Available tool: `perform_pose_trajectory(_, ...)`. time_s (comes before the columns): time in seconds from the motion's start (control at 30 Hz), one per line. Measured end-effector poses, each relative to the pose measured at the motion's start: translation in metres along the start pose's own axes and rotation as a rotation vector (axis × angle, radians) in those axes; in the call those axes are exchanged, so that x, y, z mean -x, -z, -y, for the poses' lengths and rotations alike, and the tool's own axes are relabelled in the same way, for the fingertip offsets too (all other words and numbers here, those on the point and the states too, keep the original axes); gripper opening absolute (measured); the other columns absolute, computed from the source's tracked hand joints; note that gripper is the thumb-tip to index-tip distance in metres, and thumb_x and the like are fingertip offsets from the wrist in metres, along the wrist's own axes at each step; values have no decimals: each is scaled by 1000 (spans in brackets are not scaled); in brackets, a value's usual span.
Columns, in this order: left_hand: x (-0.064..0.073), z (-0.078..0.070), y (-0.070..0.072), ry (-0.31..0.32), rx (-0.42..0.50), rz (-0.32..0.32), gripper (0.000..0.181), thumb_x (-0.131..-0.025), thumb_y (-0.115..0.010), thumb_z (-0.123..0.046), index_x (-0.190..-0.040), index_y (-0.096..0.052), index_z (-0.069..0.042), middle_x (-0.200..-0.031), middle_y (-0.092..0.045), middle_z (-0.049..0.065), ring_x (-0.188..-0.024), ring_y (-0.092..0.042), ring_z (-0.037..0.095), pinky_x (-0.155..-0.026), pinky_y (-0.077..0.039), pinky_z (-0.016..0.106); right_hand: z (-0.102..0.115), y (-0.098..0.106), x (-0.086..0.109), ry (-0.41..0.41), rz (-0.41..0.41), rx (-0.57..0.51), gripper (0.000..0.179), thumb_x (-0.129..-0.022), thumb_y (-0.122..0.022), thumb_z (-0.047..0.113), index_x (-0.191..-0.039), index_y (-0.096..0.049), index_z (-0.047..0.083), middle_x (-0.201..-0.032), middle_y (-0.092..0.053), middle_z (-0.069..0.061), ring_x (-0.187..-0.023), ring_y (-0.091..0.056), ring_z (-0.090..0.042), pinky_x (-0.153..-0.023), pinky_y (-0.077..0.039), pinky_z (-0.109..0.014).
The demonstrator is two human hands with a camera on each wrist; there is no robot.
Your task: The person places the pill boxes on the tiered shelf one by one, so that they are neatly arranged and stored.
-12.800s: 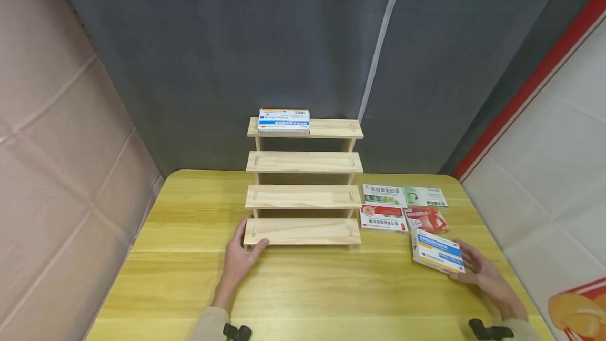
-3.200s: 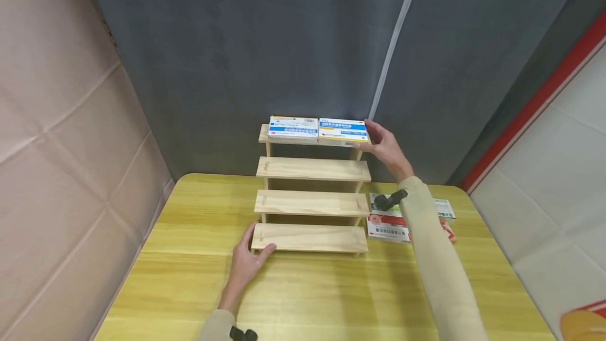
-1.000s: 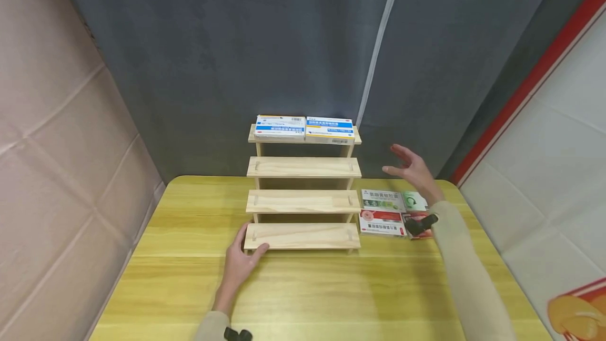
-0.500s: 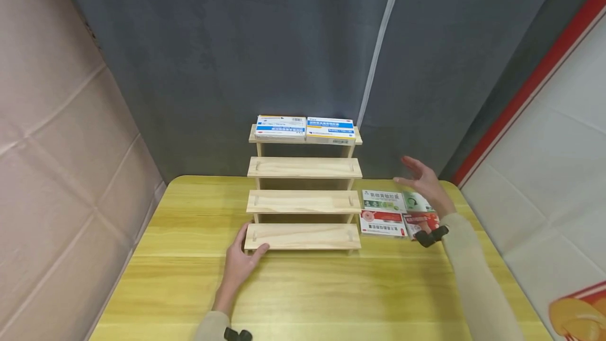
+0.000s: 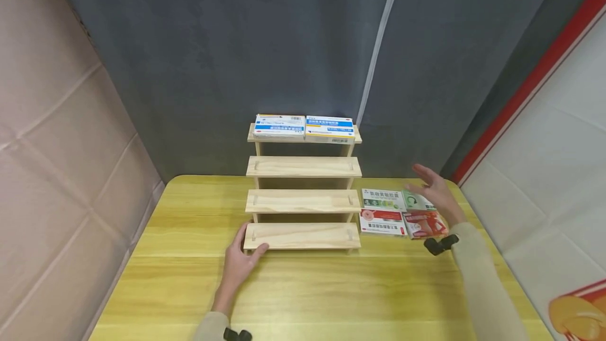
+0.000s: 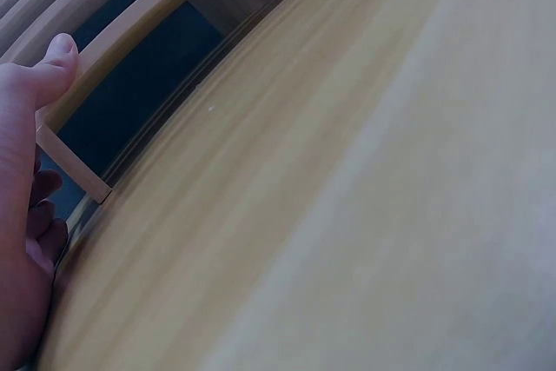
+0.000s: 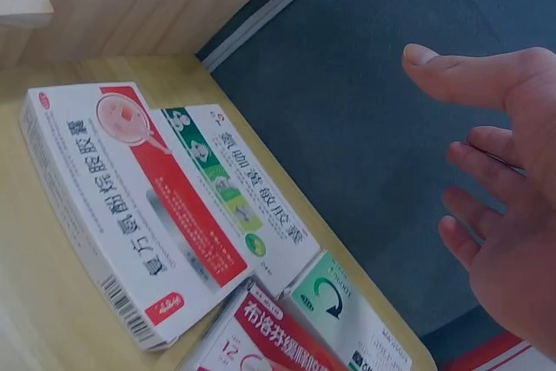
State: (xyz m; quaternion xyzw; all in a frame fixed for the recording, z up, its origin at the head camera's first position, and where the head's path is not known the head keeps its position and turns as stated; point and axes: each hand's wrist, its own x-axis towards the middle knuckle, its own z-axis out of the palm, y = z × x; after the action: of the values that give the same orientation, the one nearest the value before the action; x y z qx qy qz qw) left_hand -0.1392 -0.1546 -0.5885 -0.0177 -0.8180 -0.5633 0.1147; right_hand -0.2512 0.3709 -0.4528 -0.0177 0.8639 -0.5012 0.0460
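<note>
A four-step wooden display rack (image 5: 303, 201) stands at the middle of the table. My left hand (image 5: 240, 261) grips the left end of its lowest step, thumb over the front edge; the thumb (image 6: 57, 71) shows on the board in the left wrist view. Two white-and-blue medicine boxes, a left one (image 5: 279, 126) and a right one (image 5: 329, 129), lie side by side on the top step. With fingers spread and nothing in them, my right hand (image 5: 437, 193) hovers above a green-and-white medicine box (image 5: 416, 200), partly covering it in the head view.
Right of the rack lie a white-and-green medicine box (image 5: 383, 200), a white-and-red one (image 5: 382, 222) and a red one (image 5: 424, 224), close together. A grey curtain (image 5: 236, 57) hangs behind the yellow wooden table (image 5: 307, 293).
The right hand has set the second white-and-blue medicine box on the top step and let go. It has since drawn back right and down, over the remaining boxes. The left hand keeps its hold.
</note>
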Motion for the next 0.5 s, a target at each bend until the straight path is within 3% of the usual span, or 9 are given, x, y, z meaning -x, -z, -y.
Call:
perform_pose_trajectory(0.1, 1, -1, 0, 5, -3, -1, 85, -84, -84, -22, -155, -38, -8, -150, -52, 21, -139, -49, 43, -117, -40, 57, 5, 1, 9, -32, 16, -17, 88, -99, -67, 34, -163, -13, 9, -170, -16, -18, -154, -16, -46, -119, -24, -72)
perform_pose_trajectory(0.27, 5, -29, 4, 19, 2, 1, 84, -86, -82, -21, -154, -38, -2, -151, -49, 26, -140, -45, 45, -119, -36, 58, -5, 2, 14, -49, 10, -14, 91, -97, -68, 37, -164, -12, 9, -169, -16, -19, -155, -11, -45, -120, -19, -74)
perform_pose_trajectory(0.33, 7, -41, 5, 23, 12, -1, 83, -85, -82, -18, -153, -38, 0, -150, -49, 27, -140, -46, 45, -119, -36, 56, -19, 2, 12, -50, 0, -14, 92, -97, -69, 39, -164, -12, 12, -170, -17, -17, -155, -11, -44, -121, -18, -73)
perform_pose_trajectory(0.5, 7, -41, 6, 16, 10, -3, 83, -85, -83, -17, -153, -38, 0, -148, -51, 28, -138, -48, 44, -119, -38, 55, -28, 3, 18, -57, -11, -5, 91, -97, -69, 37, -164, -13, 11, -169, -18, -19, -155, -12, -45, -119, -20, -74)
